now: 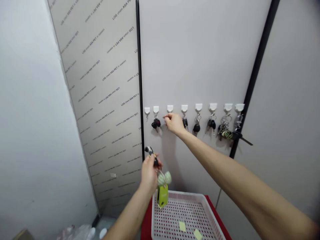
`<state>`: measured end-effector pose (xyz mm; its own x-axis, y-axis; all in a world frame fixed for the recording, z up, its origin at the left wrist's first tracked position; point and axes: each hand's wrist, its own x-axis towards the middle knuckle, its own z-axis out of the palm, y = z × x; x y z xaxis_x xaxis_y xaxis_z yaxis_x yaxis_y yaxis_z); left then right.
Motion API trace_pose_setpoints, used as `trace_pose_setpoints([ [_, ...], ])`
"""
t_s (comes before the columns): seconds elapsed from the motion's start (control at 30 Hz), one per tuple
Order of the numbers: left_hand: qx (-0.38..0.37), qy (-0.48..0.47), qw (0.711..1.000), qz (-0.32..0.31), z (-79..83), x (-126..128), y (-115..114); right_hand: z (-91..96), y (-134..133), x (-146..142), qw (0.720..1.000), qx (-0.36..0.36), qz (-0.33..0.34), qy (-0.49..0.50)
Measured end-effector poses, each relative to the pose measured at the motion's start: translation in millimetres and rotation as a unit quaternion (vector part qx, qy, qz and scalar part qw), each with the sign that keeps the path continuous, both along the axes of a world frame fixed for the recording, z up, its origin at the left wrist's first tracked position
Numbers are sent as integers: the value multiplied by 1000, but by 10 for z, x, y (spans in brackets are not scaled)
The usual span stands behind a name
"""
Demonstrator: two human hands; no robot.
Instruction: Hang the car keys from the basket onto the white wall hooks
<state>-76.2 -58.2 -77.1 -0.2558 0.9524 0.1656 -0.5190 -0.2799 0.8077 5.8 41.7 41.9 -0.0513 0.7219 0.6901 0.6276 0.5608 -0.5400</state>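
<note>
My right hand point(174, 122) reaches up to the wall, fingers pinched just under the third white hook point(170, 108) from the left; what it pinches is too small to make out. My left hand point(149, 173) is lower, closed on a black key point(150, 151) with a ring from which a pale green charm point(164, 178) and a lime-green tag point(163, 195) dangle. A row of white hooks runs along the wall. The leftmost hook point(147, 110) is bare. The others carry key bunches point(156, 123).
A white perforated basket point(172, 196) sits on a red surface point(146, 220) below the hooks, with two yellow-green notes point(182, 226) inside. A black vertical strip point(139, 76) divides the wall panels. A second black strip point(252, 80) stands right of the hooks. Plastic-wrapped items point(77, 231) lie on the floor at lower left.
</note>
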Motion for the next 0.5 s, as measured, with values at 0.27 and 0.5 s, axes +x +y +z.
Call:
trace_pose_setpoints([
  [0.27,-134,-49,989,-34,-903,122,-105,-68,32,-317,995,-26,-67,-66],
  [0.5,-143,50,987,-57,-1102,-229,-193,-41,34,-232,999,1,-51,-16],
])
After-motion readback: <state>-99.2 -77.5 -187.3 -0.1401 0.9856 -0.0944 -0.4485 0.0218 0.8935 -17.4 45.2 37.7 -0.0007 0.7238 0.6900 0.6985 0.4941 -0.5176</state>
